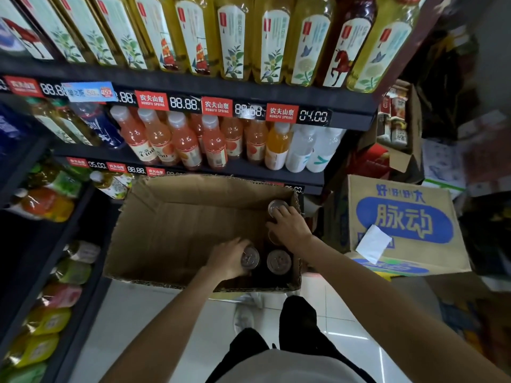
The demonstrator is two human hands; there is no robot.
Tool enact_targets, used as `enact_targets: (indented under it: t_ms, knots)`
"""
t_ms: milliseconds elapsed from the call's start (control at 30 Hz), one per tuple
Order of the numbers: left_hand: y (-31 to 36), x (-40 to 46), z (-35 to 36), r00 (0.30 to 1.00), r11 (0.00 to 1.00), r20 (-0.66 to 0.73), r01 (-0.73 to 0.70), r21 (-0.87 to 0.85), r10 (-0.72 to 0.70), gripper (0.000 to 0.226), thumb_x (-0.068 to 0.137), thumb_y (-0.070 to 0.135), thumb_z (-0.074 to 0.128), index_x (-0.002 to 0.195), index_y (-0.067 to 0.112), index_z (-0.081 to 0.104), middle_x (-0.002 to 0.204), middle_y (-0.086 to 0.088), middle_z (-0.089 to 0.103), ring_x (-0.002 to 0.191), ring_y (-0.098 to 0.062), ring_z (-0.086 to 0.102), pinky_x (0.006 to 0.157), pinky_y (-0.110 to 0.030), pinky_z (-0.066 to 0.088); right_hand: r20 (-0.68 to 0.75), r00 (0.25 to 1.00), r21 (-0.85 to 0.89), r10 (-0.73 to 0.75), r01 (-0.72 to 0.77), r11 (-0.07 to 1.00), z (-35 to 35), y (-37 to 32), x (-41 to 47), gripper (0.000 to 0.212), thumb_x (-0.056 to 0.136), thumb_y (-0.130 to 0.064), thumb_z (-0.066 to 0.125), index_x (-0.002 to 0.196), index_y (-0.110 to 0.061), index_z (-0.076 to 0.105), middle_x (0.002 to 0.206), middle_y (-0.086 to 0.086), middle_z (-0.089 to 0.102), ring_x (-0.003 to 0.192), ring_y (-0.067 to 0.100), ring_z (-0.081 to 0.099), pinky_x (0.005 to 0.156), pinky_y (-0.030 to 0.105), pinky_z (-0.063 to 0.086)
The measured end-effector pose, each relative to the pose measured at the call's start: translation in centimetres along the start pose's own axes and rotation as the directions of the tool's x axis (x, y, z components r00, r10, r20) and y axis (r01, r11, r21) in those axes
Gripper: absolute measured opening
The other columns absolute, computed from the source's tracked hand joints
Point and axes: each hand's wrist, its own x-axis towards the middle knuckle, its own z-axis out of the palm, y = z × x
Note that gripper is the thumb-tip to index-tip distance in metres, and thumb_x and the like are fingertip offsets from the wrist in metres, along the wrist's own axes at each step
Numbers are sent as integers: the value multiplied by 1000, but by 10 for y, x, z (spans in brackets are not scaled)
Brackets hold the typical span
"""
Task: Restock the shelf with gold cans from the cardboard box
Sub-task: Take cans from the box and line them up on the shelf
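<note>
An open cardboard box point(177, 230) stands on the floor in front of the shelves. Several cans stand upright along its right side, seen from above as round silver tops. My left hand point(229, 258) wraps its fingers round the near-left can point(250, 257). Beside it stands a free can point(278, 261). My right hand point(289, 226) reaches deeper into the box, fingers curled over a can that it hides, with fingertips touching the far can point(277, 207) in the box's back right corner. The left part of the box holds nothing.
Dark shelves point(221, 89) with bottled teas and juices rise behind and to the left of the box. A closed blue-printed carton point(401, 219) with a white paper on it sits to the right, more open cartons behind it. White tiled floor point(154, 322) lies below, my legs over it.
</note>
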Motion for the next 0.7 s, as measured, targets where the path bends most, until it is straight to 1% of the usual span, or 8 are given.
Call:
enact_targets:
  t_ms: [100,200,267,333,400,467,567,700]
  knots:
    - [-7,-11,-13,989,968,-108,68,-240,-97,70,60,46,82,121,31,52,117,8,61,106,-16,58,84,-31,48,-181,983,50,-40,50,997,-1,5,-8,50,73,-31,71,121,-24,58,135,12,45,124,30,42,101,38,36]
    - [-13,-29,-38,949,839,-205,97,-536,-240,64,56,42,86,110,34,53,103,17,62,98,-8,61,81,-27,51,-321,944,361,70,54,931,-13,18,-25,55,60,-39,74,111,-21,64,122,6,57,115,27,50,96,39,41]
    - [-13,-40,-63,905,695,-260,52,-717,-336,70,49,44,88,109,31,53,103,16,63,100,-8,61,87,-32,52,-310,931,696,194,83,714,-32,31,-39,60,60,-44,72,114,-24,57,119,-1,57,113,21,51,95,36,45]
    - [-4,-49,-96,859,584,-332,-50,-810,-388,74,43,51,85,107,29,56,106,12,64,103,-8,59,92,-35,49,-231,935,943,267,148,299,-60,46,-51,50,66,-34,76,110,-24,53,106,-8,61,100,11,58,80,22,49]
    - [12,-57,-133,823,511,-402,-163,-844,-401,72,42,55,80,105,30,59,104,12,65,100,-7,60,92,-35,48,-178,946,977,269,202,-66,-90,61,-58,43,71,-26,72,110,-21,54,103,-8,61,97,8,58,72,13,47]
    - [33,-64,-171,791,460,-476,-284,-841,-384,70,44,54,78,108,30,61,107,11,65,102,-7,60,92,-35,49,-162,942,944,292,235,-231,-116,76,-62,45,72,-30,68,115,-22,55,114,-3,59,104,10,56,74,17,47]
    - [66,-70,-225,729,415,-589,-444,-794,-349,57,47,53,73,100,39,62,102,17,66,95,5,59,82,-24,49,-208,911,881,357,333,-336,-161,105,-72,52,67,-32,77,115,-24,58,121,1,60,110,15,58,79,24,47]
    - [111,-75,-295,638,457,-727,-584,-671,-254,43,51,56,68,94,48,64,94,28,67,89,10,61,70,-12,47,-319,851,789,417,482,-381,-220,154,-94,52,49,-45,67,99,-31,66,106,-2,69,103,21,64,81,36,50]
